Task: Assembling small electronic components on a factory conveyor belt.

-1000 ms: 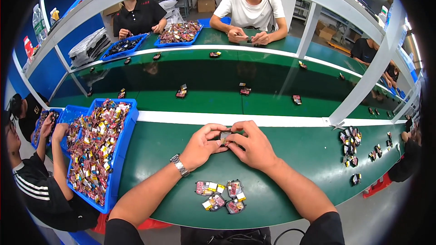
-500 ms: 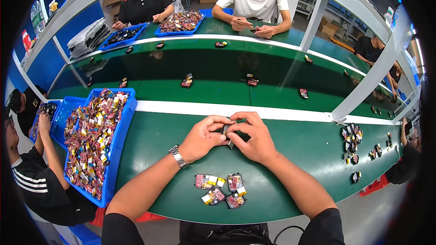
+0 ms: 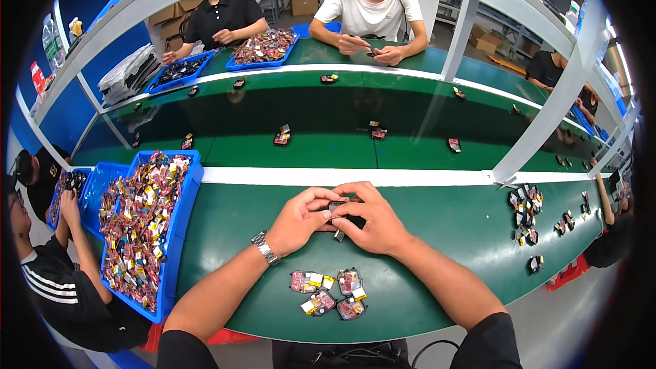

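Note:
Both hands meet above the green table in front of me, their fingers closed on one small black casing [image 3: 336, 206]. My left hand [image 3: 296, 221], with a metal watch on its wrist, grips its left side. Fingers and thumb of my right hand [image 3: 372, 220] press on it from the right. A small pale, flat piece [image 3: 339, 236] sticks out below the fingertips; the inside of the casing is mostly hidden. Nearer to me lie several black casings [image 3: 350, 281] with pinkish-red circuit boards and white-and-yellow parts, grouped between my forearms.
To the left, a blue bin [image 3: 179, 253] is heaped with circuit-board assemblies. More casings [image 3: 525, 212] lie in a cluster at right. Beyond a white rail [image 3: 273, 176], a green conveyor [image 3: 328, 154] carries spaced-out units. Grey frame posts [image 3: 526, 140] stand over it. Co-workers sit around.
My view has shifted slightly, so the bin and belt appear lower. My fingers have moved a little on the casing, whose dark upper edge now shows more. The grouped casings stay put.

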Tool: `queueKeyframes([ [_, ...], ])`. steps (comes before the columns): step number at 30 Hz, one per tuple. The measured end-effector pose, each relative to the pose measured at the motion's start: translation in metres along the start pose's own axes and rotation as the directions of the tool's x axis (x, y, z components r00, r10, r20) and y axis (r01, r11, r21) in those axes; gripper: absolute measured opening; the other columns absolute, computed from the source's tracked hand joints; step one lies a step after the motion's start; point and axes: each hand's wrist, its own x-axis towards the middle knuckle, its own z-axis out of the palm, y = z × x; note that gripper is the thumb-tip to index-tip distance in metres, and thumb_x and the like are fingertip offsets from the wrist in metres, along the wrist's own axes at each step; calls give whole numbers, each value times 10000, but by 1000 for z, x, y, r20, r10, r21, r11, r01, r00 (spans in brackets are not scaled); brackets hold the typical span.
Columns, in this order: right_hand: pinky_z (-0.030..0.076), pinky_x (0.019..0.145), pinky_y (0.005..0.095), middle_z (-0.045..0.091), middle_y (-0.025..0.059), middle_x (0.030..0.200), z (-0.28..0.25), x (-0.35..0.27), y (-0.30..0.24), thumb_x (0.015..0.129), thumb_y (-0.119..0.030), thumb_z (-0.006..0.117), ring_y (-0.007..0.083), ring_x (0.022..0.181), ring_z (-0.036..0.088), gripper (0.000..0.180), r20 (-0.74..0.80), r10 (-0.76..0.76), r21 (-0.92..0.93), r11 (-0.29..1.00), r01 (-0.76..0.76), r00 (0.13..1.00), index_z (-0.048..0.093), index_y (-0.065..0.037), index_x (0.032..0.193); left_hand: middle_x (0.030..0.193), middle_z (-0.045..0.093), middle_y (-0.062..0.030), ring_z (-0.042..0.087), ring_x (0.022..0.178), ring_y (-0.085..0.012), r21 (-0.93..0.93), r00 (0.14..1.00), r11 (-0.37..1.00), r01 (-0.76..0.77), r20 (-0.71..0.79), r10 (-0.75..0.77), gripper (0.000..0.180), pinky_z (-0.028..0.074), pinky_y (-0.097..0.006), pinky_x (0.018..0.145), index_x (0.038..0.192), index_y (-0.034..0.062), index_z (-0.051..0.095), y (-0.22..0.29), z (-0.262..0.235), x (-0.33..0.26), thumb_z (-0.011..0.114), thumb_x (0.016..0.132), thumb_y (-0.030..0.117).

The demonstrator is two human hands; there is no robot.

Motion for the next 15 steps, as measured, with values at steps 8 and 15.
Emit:
queueKeyframes([
  [8, 525, 831, 354, 620, 63, 1120, 7, 1, -1, 791, -79, 724, 246, 1057, 570, 101, -146, -36, -64, 998, 27, 989, 705, -61, 888, 1324, 555, -128, 597, 1144, -174, -101, 1000, 995, 21, -12, -23, 277, 552, -315, 922, 1257, 38, 495, -4, -6, 2, 488, 981, 15],
  [15, 515, 854, 352, 618, 68, 1135, 14, -2, -8, 793, -65, 721, 248, 1077, 555, 129, -191, 51, 14, 999, -49, 980, 734, -63, 921, 1325, 568, -158, 613, 1138, -184, -187, 1000, 982, 2, -8, -3, 254, 556, -309, 897, 1235, 44, 493, -9, -11, 2, 525, 984, 61],
])
